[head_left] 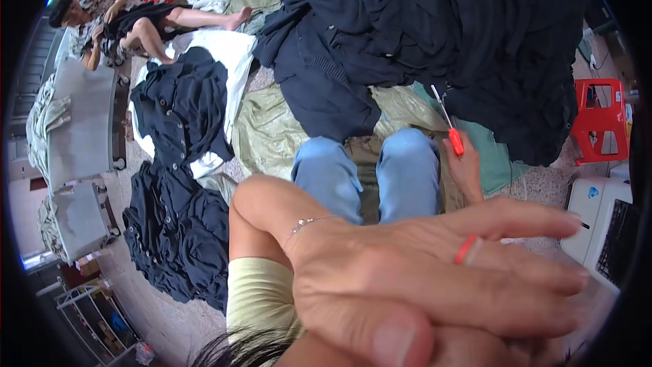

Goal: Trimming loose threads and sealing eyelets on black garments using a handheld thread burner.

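My left hand [407, 272] fills the foreground, its back showing and its fingers stretched to the right. It has a red ring band on one finger and a thin bracelet at the wrist, and holds nothing that I can see. Beyond it, beside my right knee, my right hand [466, 175] is closed round the handle of a red-handled tool [456, 141] with a thin metal shaft. The shaft points up and away toward a big pile of black garments [435, 20]. My left hand and arm hide part of my right forearm.
Black buttoned garments [180, 122] lie on white cloth at the left. Another person [102, 27] sits beyond them, legs stretched out. Grey wheeled carts [78, 122] stand far left. A red stool [601, 122] and a white case [591, 224] are at the right.
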The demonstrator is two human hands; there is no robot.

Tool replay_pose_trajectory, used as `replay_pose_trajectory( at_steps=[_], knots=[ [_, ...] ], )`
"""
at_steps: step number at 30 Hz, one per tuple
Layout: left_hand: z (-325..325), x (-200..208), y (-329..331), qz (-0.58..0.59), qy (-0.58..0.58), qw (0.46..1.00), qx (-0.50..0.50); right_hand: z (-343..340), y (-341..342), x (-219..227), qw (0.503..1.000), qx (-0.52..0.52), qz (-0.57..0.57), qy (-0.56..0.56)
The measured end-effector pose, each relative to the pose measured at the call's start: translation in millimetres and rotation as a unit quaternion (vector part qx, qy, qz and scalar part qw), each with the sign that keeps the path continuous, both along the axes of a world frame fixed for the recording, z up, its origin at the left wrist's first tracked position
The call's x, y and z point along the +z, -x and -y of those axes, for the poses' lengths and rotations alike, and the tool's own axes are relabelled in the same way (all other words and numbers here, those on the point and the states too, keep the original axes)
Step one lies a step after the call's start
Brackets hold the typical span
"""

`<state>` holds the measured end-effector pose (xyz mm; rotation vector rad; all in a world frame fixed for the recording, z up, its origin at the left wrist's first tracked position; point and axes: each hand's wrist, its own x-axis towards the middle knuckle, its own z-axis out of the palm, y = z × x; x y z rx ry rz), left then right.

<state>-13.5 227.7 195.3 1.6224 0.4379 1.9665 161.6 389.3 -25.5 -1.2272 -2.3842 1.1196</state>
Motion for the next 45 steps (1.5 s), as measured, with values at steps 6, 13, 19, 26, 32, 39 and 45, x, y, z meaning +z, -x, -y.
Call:
replay_pose_trajectory(
  at_steps=[6,13,19,26,32,39,45],
  knots=[
    [-25.5,-20.6,5.5,-0.036,0.016,0.998,0.044,-10.9,-5.1,-49.9,0.997,0.063,-0.053,0.0],
    [-131.5,-248.8,172.0,-0.493,0.419,0.589,0.483,-10.5,-40.5,-67.8,0.99,-0.099,0.026,0.1],
    [-176.1,-316.5,176.8,-0.62,0.411,0.431,0.51,0.6,-41.5,-63.2,0.993,-0.094,0.022,0.072],
    [-196.9,-312.0,180.3,-0.164,0.342,0.737,0.559,-4.9,-24.4,-40.2,0.991,-0.111,-0.049,0.061],
    [-130.5,-175.2,188.6,-0.067,0.281,0.83,0.477,-5.1,-1.8,8.7,0.986,-0.089,-0.138,-0.017],
    [-16.9,-102.4,137.3,0.038,0.324,0.903,0.278,28.4,36.0,77.8,0.953,-0.028,-0.295,-0.065],
    [52.4,-46.9,50.8,-0.074,0.324,0.906,0.264,91.1,62.6,148.2,0.9,0.104,-0.39,-0.166]
  ],
)
